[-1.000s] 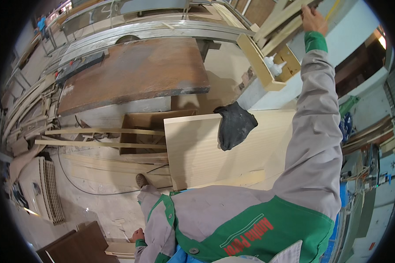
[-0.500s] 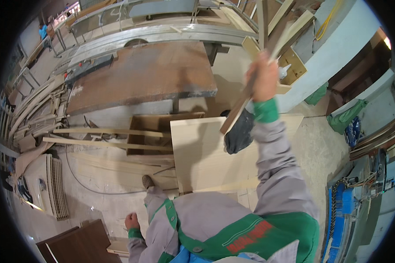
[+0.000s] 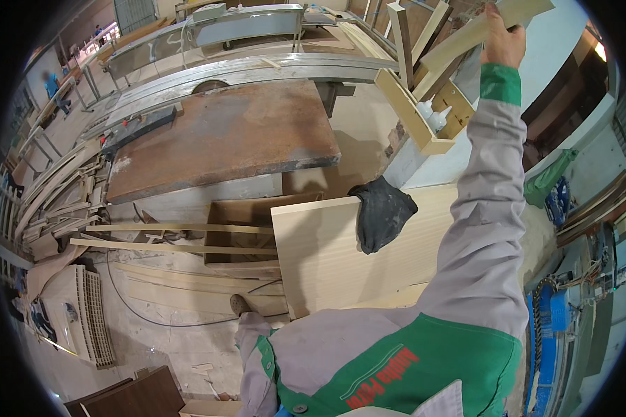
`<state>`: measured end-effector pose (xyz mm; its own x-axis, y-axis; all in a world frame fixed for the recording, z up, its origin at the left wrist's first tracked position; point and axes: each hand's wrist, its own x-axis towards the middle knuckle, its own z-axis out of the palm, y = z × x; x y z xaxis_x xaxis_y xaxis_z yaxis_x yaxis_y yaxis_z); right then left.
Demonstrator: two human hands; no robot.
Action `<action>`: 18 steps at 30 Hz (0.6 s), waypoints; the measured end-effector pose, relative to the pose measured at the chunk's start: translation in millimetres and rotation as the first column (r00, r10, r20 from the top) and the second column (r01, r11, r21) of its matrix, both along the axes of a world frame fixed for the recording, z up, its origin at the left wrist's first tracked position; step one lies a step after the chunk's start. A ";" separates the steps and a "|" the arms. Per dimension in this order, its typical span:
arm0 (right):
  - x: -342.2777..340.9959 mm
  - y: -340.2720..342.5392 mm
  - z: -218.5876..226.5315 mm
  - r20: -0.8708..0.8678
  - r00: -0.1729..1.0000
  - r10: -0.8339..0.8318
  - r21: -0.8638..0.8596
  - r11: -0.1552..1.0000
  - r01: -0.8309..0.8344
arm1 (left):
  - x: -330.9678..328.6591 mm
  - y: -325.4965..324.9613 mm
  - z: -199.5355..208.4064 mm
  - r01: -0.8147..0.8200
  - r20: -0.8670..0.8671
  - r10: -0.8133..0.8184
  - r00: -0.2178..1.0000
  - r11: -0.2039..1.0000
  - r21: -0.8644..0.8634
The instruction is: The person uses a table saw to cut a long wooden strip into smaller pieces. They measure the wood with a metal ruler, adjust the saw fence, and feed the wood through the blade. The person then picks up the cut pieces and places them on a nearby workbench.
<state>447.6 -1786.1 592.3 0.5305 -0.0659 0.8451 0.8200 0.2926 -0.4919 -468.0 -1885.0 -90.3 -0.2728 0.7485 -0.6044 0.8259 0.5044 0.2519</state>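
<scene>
My right hand (image 3: 504,43), arm stretched up to the far right, is closed on a pale flat strip of wood (image 3: 459,43). The strip slants over a small open wooden box (image 3: 435,147). White squeeze bottles (image 3: 438,118) with pointed nozzles stand in this box, and other lengths of wood, among them a dark brown strip (image 3: 400,43), rise from it. Below, a black cloth (image 3: 384,212) hangs over the upper edge of a large pale wood panel (image 3: 320,254). My left hand is out of view.
A heavy brown-topped table (image 3: 222,135) stands ahead, a long metal rail bench (image 3: 257,61) behind it. Two long strips (image 3: 167,246) rest across an open wooden bin (image 3: 240,258). Scrap wood (image 3: 55,187) is heaped left. A cable (image 3: 129,306) crosses the floor; blue machinery (image 3: 549,333) stands right.
My right hand has swung up and to the right, away from the cloth. The wood it holds has lifted and now shows a broad pale face. My left hand has left the view.
</scene>
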 end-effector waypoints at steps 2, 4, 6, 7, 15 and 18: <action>21.8 7.1 10.2 -0.123 0.980 -0.157 -0.069 0.986 0.149 | 11.1 11.0 0.7 -0.027 0.036 0.025 0.999 0.999 0.031; 33.8 23.2 2.0 -0.036 0.932 -0.362 -0.095 0.929 0.357 | 19.9 22.5 2.2 -0.051 0.073 0.046 0.996 0.996 0.074; 38.0 40.2 -14.4 -0.009 0.898 -0.440 -0.094 0.894 0.437 | 25.7 32.0 3.5 -0.073 0.107 0.060 0.992 0.990 0.117; 38.5 49.8 -22.5 -0.025 0.906 -0.422 -0.085 0.904 0.418 | 27.1 34.3 4.5 -0.087 0.119 0.071 0.990 0.987 0.133; 69.7 40.7 -54.7 0.143 0.889 -0.436 0.082 0.900 0.428 | 14.7 1.7 19.6 -0.170 0.136 0.150 0.979 0.974 0.150; 96.5 35.8 -65.8 0.284 0.864 -0.416 -0.333 0.802 0.495 | 15.5 -26.6 16.3 0.137 0.010 -0.140 0.990 0.981 0.138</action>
